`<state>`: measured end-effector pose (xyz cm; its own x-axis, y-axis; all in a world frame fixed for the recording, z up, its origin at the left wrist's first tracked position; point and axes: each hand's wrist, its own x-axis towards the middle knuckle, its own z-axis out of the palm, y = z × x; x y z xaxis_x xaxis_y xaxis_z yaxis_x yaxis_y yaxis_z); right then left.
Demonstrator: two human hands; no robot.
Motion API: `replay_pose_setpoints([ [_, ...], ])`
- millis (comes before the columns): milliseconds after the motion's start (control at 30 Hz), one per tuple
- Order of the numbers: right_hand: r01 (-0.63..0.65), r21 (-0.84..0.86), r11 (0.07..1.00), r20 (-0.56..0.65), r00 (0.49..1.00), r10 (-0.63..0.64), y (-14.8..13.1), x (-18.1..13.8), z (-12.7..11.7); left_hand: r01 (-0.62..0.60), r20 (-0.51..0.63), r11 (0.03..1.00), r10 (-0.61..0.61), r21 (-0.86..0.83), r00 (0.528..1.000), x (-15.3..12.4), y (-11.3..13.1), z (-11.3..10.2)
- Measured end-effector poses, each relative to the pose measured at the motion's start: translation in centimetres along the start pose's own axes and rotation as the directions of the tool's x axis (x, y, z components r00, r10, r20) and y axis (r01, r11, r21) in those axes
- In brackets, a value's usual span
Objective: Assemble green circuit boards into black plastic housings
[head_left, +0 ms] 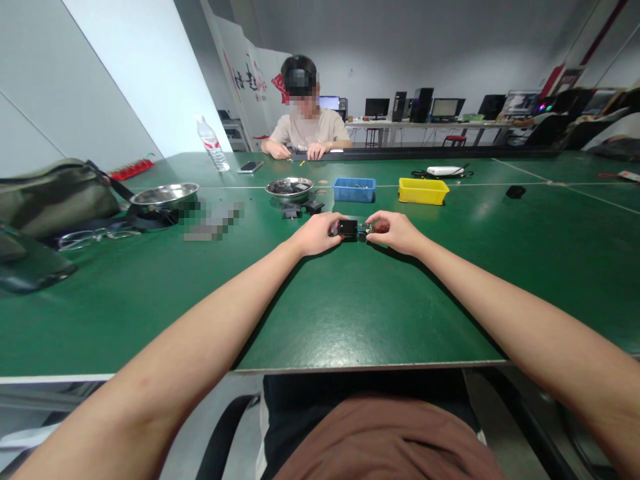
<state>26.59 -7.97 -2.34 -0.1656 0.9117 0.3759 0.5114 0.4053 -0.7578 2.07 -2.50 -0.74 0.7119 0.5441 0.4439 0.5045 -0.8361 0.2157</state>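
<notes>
My left hand (320, 235) grips a small black box-shaped housing (348, 228) by its left side, just above the green table (320, 313). At the housing's right end, my right hand (395, 232) pinches a small part with wires and a bit of green (367, 229); its exact kind is too small to make out. Both hands are closed and nearly meet around the piece. Beyond my left hand lie black plastic parts (292, 211), close to a steel bowl (290, 189) with dark pieces inside.
Behind my hands stand a blue bin (355, 190) with small parts and a yellow bin (423, 191). At left are another steel bowl (166, 196), glasses (100, 236), a bag (55, 197) and a bottle (213, 144). Across the table sits a person (309, 127).
</notes>
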Motion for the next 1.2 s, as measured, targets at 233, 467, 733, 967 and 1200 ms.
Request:
replay_pose_setpoints([
  [233, 0.033, -0.046, 0.998, 0.012, 0.999, -0.033, -0.6, -0.3, 0.1, 0.013, 0.008, 1.000, -0.013, -0.001, 1.000, 0.0, 0.0, 0.0],
  [467, 0.041, -0.092, 0.995, 0.026, 0.999, -0.039, -1.3, -0.5, -0.1, 0.013, 0.006, 1.000, -0.012, -0.010, 1.000, 0.0, 0.1, 0.0],
  [733, 0.058, -0.116, 0.992, 0.007, 0.998, -0.058, -1.4, -0.6, 0.0, 0.011, 0.006, 1.000, -0.011, -0.002, 1.000, 0.0, -0.1, 0.1],
  [967, -0.015, 0.025, 1.000, -0.031, 0.999, 0.015, -0.9, -0.3, 0.1, 0.023, 0.015, 1.000, -0.023, 0.014, 1.000, 0.0, -0.1, 0.1],
  [1200, 0.001, -0.018, 1.000, -0.033, 0.999, -0.001, -0.7, -0.3, 0.2, 0.024, 0.022, 1.000, -0.024, 0.008, 0.999, 0.1, 0.1, 0.0],
])
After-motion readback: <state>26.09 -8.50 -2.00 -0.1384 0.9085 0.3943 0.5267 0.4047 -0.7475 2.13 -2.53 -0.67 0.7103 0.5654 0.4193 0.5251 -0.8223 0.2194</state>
